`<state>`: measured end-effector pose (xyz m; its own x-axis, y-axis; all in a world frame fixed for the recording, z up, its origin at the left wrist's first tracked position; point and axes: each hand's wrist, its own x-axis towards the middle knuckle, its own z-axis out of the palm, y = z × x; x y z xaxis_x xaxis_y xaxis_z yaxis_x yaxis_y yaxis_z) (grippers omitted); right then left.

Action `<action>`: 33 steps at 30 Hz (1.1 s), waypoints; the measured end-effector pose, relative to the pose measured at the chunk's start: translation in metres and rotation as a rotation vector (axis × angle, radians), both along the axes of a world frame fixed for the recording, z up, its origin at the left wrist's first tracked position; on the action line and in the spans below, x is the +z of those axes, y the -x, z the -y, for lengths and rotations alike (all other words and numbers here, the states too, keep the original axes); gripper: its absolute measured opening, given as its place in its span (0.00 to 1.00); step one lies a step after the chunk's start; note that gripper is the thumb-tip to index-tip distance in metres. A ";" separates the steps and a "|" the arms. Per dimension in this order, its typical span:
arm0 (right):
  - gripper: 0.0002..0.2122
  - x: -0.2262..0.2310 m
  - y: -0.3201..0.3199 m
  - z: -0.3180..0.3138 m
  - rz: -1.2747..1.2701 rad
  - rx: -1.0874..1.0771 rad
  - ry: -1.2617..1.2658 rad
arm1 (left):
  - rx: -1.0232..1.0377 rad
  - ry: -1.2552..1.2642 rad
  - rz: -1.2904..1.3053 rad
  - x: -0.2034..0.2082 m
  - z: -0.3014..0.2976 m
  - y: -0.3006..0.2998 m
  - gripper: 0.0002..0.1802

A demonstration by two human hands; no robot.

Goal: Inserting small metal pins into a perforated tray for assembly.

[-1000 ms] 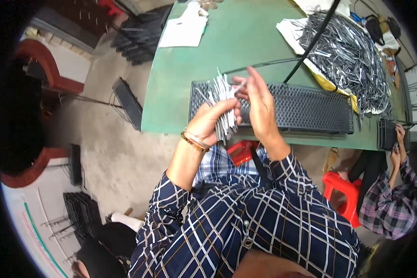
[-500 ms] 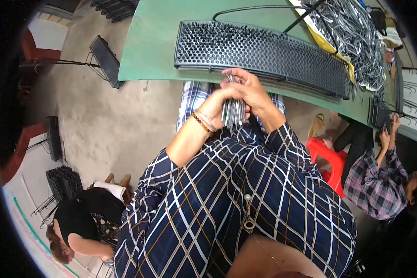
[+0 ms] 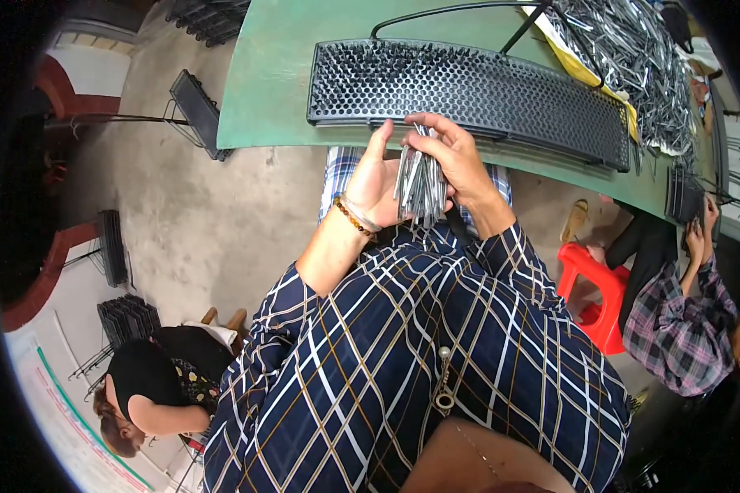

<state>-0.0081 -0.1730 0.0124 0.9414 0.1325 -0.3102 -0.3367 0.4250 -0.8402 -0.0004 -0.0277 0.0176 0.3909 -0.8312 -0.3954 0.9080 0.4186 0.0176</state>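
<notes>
Silvery strips [image 3: 422,187] near the perforated panel [image 3: 469,99] are clasped by the right hand [image 3: 459,160], the left hand [image 3: 373,186] spread beneath, presumably as support.

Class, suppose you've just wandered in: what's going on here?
A person's right hand grips a bundle of thin grey strips, while the left hand is open alongside it, thumb spread. The bundle is in front of a green table's near edge. On the table lies a long perforated black panel, with a heap of similar strips farther right. Another person sits at far right.
</notes>
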 end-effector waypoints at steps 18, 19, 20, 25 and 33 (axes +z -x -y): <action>0.22 0.001 -0.001 0.005 0.182 0.149 0.219 | 0.089 -0.105 0.134 -0.011 0.007 0.008 0.37; 0.21 0.003 -0.002 0.005 0.218 0.138 0.270 | 0.076 -0.142 0.294 -0.011 0.007 0.008 0.33; 0.21 0.003 -0.002 0.005 0.223 0.135 0.270 | 0.086 -0.187 0.317 -0.001 0.008 0.013 0.27; 0.17 -0.008 -0.002 -0.006 0.257 0.127 0.404 | -0.052 -0.357 0.450 -0.019 -0.002 0.020 0.19; 0.14 0.000 -0.004 0.002 0.004 0.061 -0.033 | -0.073 -0.443 0.485 -0.008 0.001 0.015 0.10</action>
